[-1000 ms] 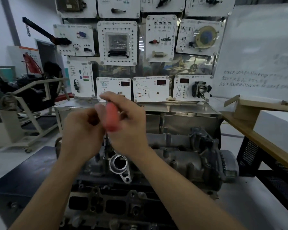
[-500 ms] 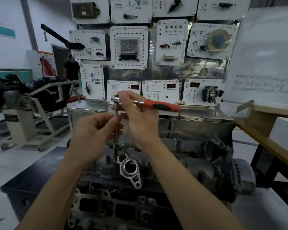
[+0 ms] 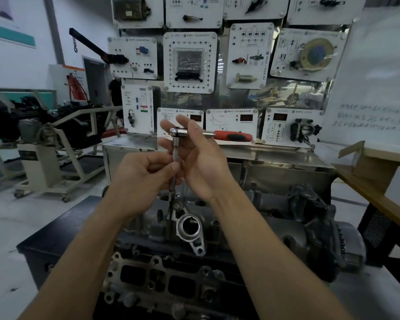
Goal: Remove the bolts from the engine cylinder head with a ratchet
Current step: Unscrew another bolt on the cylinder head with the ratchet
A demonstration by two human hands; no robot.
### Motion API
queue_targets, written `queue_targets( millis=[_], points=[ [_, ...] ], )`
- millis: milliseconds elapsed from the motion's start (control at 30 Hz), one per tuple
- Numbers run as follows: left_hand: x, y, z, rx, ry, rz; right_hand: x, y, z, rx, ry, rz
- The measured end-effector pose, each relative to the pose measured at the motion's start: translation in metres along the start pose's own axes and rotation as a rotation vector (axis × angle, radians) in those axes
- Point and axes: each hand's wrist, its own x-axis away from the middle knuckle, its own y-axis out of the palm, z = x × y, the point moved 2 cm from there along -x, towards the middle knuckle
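Note:
A grey engine cylinder head lies on a dark stand in front of me. A ratchet with a red and black handle points right, its chrome head at the top of a long vertical extension bar that runs down to a bolt on the cylinder head. My left hand pinches the extension bar at mid height. My right hand holds the ratchet near its head, fingers loosely spread around the shaft.
A bright aluminium flange with a round opening sits just below the bar. Behind stands a steel cabinet under panels of car parts. A wooden bench is at right, an engine on a frame at left.
The ratchet handle swung from pointing toward me to pointing right. My right hand slid from the red grip to the ratchet's head end. The view moved closer.

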Motion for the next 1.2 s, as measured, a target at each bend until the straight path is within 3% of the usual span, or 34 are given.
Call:
queue_targets(
  millis=[100, 133, 167, 233, 333, 433, 567, 700, 767, 833, 900, 1000, 1100, 1133, 1200],
  points=[
    [0.007, 0.005, 0.007, -0.339, 0.113, 0.243, 0.005, 0.002, 0.0, 0.694, -0.582, 0.095],
    [0.01, 0.008, 0.011, -0.434, 0.163, 0.302, 0.008, 0.003, 0.002, 0.858, -0.763, 0.084],
    [0.012, 0.009, 0.011, -0.457, 0.188, 0.327, 0.011, 0.004, 0.005, 0.912, -0.833, 0.083],
    [0.009, 0.006, 0.005, -0.265, 0.109, 0.251, 0.013, 0.006, 0.002, 0.719, -0.657, 0.064],
    [0.001, 0.0, -0.004, 0.162, -0.115, -0.076, 0.007, 0.002, -0.001, 0.167, -0.15, -0.055],
    [-0.002, -0.002, -0.004, 0.269, -0.114, -0.168, 0.005, 0.0, -0.006, -0.133, 0.079, -0.092],
    [-0.002, 0.0, -0.003, 0.202, -0.086, -0.041, 0.0, 0.001, -0.005, -0.124, 0.068, -0.077],
    [0.004, 0.005, 0.002, -0.267, 0.095, 0.253, 0.008, 0.007, 0.005, 0.543, -0.441, 0.14],
    [0.007, 0.005, 0.001, -0.337, 0.153, 0.296, 0.011, 0.011, 0.014, 0.668, -0.565, 0.147],
    [0.006, 0.001, -0.006, -0.077, 0.046, 0.19, 0.008, 0.013, 0.01, 0.424, -0.38, 0.033],
    [0.004, -0.003, -0.011, 0.137, -0.064, 0.006, 0.002, 0.01, 0.0, 0.142, -0.077, -0.112],
    [0.001, -0.004, -0.006, 0.139, -0.077, -0.136, -0.003, 0.0, -0.008, -0.113, 0.128, -0.06],
    [-0.001, -0.001, -0.004, -0.005, -0.059, -0.046, -0.004, -0.001, -0.005, -0.165, 0.136, -0.034],
    [-0.001, 0.0, -0.002, -0.08, -0.049, 0.037, -0.003, 0.0, -0.005, -0.057, 0.06, -0.005],
    [0.001, 0.003, 0.001, -0.322, 0.012, 0.231, 0.002, 0.004, -0.003, 0.352, -0.262, 0.097]
  ],
)
